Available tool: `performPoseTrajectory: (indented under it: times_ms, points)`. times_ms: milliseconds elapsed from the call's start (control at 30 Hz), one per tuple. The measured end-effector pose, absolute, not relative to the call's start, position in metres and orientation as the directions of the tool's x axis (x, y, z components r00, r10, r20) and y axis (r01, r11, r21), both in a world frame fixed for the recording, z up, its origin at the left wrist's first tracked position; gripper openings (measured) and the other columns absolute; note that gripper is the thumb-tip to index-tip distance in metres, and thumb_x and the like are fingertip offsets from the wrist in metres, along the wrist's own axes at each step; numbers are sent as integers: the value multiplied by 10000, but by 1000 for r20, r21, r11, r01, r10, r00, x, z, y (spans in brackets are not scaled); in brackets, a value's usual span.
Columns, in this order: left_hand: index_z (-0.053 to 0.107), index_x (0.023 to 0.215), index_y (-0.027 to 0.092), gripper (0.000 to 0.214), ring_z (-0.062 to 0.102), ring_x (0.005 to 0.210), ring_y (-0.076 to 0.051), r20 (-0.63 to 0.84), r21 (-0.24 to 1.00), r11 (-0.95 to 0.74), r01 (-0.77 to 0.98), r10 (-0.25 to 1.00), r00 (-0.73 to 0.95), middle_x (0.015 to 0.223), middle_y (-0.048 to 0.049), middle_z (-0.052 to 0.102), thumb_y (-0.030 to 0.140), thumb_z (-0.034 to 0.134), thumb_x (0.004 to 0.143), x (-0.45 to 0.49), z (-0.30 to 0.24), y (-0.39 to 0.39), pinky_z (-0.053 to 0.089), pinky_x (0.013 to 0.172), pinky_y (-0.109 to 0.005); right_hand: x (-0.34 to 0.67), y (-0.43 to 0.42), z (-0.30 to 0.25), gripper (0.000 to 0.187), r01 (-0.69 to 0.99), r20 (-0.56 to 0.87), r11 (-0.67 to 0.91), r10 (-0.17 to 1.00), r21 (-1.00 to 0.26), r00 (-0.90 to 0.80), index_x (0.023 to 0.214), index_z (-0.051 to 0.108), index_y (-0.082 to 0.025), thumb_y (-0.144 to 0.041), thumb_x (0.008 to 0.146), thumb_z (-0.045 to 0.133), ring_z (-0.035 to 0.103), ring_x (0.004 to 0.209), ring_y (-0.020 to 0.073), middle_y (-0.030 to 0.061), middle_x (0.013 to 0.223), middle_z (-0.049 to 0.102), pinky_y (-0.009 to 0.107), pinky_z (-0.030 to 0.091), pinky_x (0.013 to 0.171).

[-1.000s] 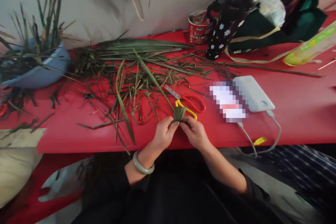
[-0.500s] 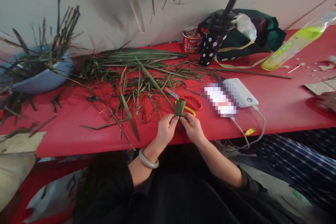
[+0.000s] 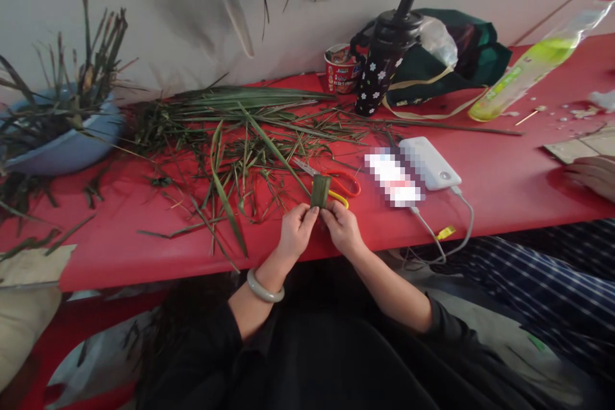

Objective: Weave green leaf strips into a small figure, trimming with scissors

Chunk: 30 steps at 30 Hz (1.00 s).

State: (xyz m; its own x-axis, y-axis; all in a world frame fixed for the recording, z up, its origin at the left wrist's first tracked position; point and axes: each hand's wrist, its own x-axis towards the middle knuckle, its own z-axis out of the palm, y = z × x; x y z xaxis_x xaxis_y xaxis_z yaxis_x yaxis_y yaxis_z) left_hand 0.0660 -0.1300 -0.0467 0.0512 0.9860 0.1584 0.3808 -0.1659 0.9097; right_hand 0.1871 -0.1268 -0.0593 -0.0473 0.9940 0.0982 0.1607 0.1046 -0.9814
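Head view: folded leaf strip (image 3: pixel 320 191) pinched at lower end by left hand (image 3: pixel 295 234) and right hand (image 3: pixel 340 230), both closed on it. Strip held upright over worktop (image 3: pixel 504 186) front edge, scissors (image 3: pixel 342 184) just behind. Judged best: crease pressed tight, fingertips set close to fold.

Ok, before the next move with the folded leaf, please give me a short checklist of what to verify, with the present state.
1. Grip on the folded leaf: ok; left hand and right hand pinch its lower end.
2. Leaf lifted off the red table: cannot tell.
3. Blades of the scissors away from the hands: ok; they lie behind the leaf, blades pointing away to the left.
4. The charging cable apart from the hands: ok; it hangs over the table edge on the right.
5. The other person's hand apart: ok; far right.
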Motion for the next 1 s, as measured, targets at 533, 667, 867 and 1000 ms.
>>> performPoseTrajectory:
  times_ms: [533, 667, 867, 1000]
  points:
    - [405, 572, 162, 308, 383, 536, -72, 236, 866, -240, 439, 970, 64, 538, 33, 387, 342, 402, 822, 65, -48, -132, 310, 531, -205, 189, -128, -63, 183, 205, 135, 143, 989, -968, -55, 677, 459, -197, -341, 788, 457, 448, 464, 91, -38, 526, 476, 228, 382, 456]
    - [405, 571, 162, 313, 375, 524, -69, 243, 865, -238, 441, 969, 46, 528, 38, 376, 351, 404, 821, 64, -50, -132, 307, 531, -203, 187, -128, -62, 182, 148, 108, 115, 993, -982, -56, 717, 494, -191, -358, 784, 465, 479, 472, 93, -32, 547, 501, 230, 411, 464]
    - [436, 596, 162, 295, 389, 532, -71, 251, 867, -226, 443, 968, 3, 540, 34, 408, 356, 411, 816, 65, -51, -134, 313, 533, -200, 186, -126, -61, 190, 69, 83, 86, 995, -994, -49, 831, 537, -183, -356, 762, 500, 508, 486, 92, -9, 651, 574, 235, 450, 484]
    - [459, 618, 157, 285, 401, 539, -71, 225, 898, -212, 386, 974, 13, 550, 32, 428, 361, 417, 812, 65, -50, -134, 320, 533, -197, 185, -126, -59, 174, 97, 86, 90, 996, -991, -36, 728, 517, -179, -349, 762, 501, 499, 473, 90, -23, 588, 544, 225, 436, 468]
